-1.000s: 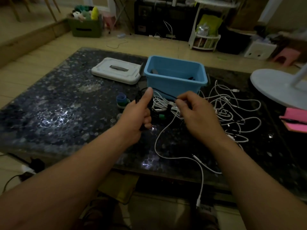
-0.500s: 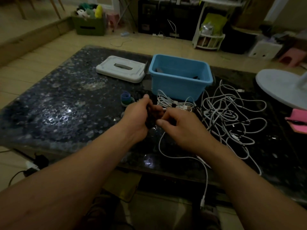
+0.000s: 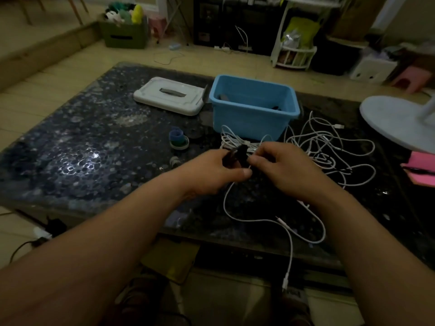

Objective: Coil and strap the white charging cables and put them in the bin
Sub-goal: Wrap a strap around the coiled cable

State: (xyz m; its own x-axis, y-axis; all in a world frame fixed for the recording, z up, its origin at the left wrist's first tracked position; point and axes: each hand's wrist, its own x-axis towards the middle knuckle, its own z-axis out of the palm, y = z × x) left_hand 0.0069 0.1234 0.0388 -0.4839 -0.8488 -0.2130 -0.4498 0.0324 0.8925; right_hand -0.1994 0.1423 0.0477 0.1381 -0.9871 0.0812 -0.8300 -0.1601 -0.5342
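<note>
Our left hand (image 3: 211, 170) and right hand (image 3: 282, 170) came together.
Both pinch the black strap (image 3: 237, 152) on the white coil (image 3: 231, 141); blue bin (image 3: 249, 121) at twelve o'clock holds dark things.

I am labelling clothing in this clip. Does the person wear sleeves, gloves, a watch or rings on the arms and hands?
The left forearm and right forearm are bare to the picture's edge; no sleeve shows. The left hand and right hand have no gloves. No watch or ring shows, though the light is dim.
</note>
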